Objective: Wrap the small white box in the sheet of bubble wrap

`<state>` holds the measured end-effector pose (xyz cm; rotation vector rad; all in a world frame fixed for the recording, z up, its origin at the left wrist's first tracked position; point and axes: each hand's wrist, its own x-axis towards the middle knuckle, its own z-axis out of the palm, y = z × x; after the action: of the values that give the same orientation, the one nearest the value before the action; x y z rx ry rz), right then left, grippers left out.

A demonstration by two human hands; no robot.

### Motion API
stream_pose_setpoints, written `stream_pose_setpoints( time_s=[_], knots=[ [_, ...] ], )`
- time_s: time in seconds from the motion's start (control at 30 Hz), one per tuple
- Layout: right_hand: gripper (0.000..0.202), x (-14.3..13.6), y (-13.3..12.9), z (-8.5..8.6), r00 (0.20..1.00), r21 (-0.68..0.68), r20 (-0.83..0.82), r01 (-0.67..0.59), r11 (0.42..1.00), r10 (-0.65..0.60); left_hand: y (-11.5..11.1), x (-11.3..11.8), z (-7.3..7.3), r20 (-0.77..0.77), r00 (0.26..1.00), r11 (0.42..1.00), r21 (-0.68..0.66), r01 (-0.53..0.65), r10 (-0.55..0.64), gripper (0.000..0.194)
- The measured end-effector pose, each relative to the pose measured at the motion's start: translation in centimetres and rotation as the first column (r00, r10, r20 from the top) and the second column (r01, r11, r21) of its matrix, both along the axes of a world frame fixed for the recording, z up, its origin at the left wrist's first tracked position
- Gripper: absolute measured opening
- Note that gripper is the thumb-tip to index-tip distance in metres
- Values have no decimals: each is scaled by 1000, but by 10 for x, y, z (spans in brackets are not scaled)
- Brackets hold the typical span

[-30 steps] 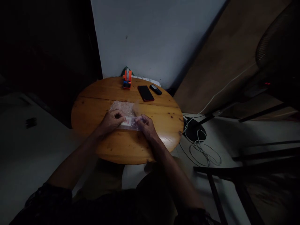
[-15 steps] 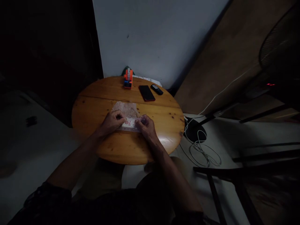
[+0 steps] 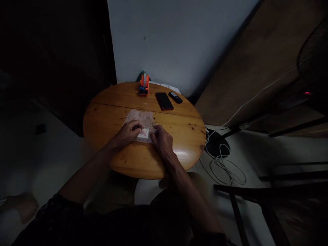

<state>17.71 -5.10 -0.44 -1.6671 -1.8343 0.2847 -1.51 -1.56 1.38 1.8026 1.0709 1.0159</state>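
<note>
A sheet of bubble wrap lies on the round wooden table in front of me. On its near part rests a small flat white item with red print; its exact kind is too small to tell. My left hand is at the item's left end, its fingers curled and pinching the wrap's edge there. On the other side, my right hand has thumb and fingers closed on the wrap's right edge. The fingers partly hide the item's ends.
Toward the back stand an orange tape dispenser, a dark smartphone and a small keypad phone. Beyond is a pale wall. White cable coils on the floor at right, near a dark chair and a fan.
My left hand has shifted right over the item, its fingers more curled, while the right hand stays at the wrap's right edge. The whole view has shifted slightly. A blurred foot appears at lower left.
</note>
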Motion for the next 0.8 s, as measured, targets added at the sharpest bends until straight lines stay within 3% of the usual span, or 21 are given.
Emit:
stream_pose_setpoints(
  time_s=[0.2,0.37,0.43,0.8],
  knots=[
    [30,0,-4,12,959,137,282,-48,989,8,1,1,1,-90,996,1000,-7,-27,26,20],
    [27,-10,-13,22,870,207,427,-360,910,246,3,2,3,-98,994,999,19,-40,42,19],
    [26,-13,-13,21,838,215,462,-422,881,289,3,2,3,-99,995,1000,12,-26,27,19],
    [23,-14,-8,29,778,135,536,-461,877,327,8,0,-3,-132,990,999,13,-42,43,23]
  ],
)
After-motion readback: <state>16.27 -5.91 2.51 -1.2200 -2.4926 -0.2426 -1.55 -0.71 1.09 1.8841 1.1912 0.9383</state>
